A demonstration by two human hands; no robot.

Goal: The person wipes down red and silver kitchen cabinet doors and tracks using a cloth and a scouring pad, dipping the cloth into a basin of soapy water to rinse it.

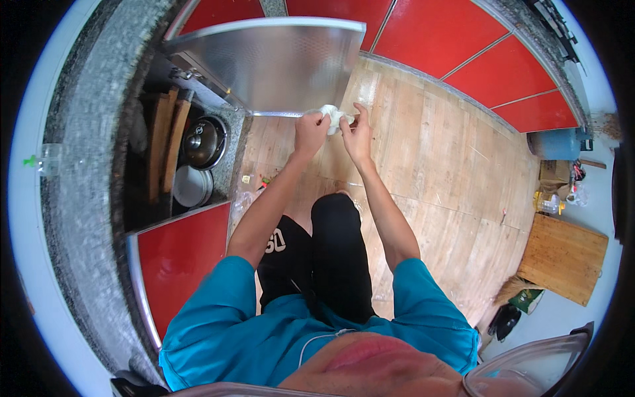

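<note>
Both hands meet in front of me at the open cabinet door (278, 69), whose silvery textured inner face is turned my way. A crumpled white cloth or tissue (330, 116) is bunched between them. My left hand (312, 130) grips its left side. The thumb and fingers of my right hand (358, 130) pinch its right end, with one finger raised. Whether the cloth touches the door's edge cannot be told.
Left, the open cabinet holds wooden boards (171, 144), a lidded metal pot (201, 141) and stacked white plates (191, 186). Litter (245, 198) lies by its base. Right stand a blue container (558, 143), an oil bottle (548, 203) and a wooden board (563, 255). Red cabinets (436, 34) line the far side.
</note>
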